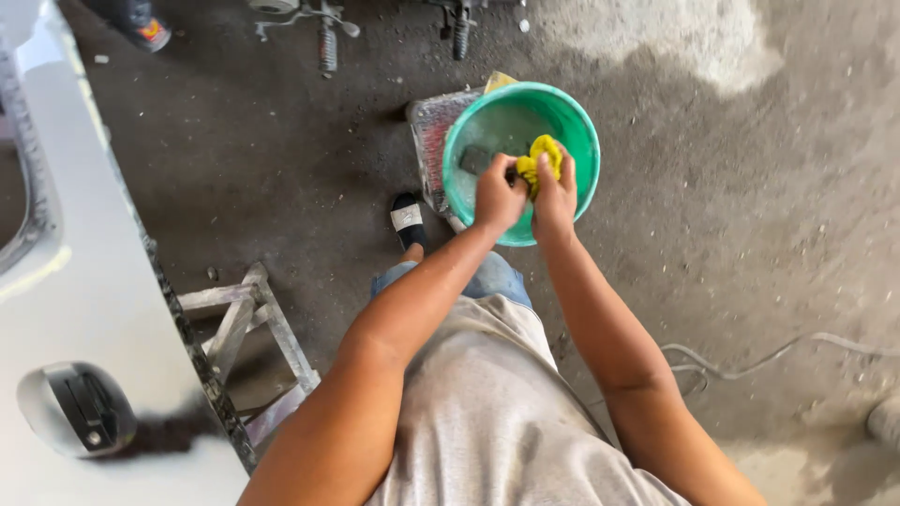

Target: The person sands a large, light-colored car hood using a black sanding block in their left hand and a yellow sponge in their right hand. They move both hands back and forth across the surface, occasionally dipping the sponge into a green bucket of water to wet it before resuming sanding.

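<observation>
Hands meet over a round green plastic bucket (574,124) that stands on the dark, gritty concrete floor (750,244) in front of the person. The left hand (498,197) and the right hand (555,192) are both closed tight on a bunched yellow cloth (541,159), which is held between them just above the pale inside of the bucket, near its front rim. The left hand grips the cloth from the left, the right hand from the right, fingers curled over it.

Inside the bucket, just left of the cloth, lies a small dark rectangular block (475,160); what it is made of cannot be told. Behind and to the left of the bucket, touching it, stands a flat grey-and-red speckled board (429,141).

The person's foot in a black slide sandal with a white band (407,219) rests on the floor to the left of the bucket, near it. Further left a pale wooden frame (246,328) stands beside a white car body panel (84,309) with a dark handle recess (77,409). A thin grey hose (769,356) trails across the floor on the right, well apart from the bucket.
</observation>
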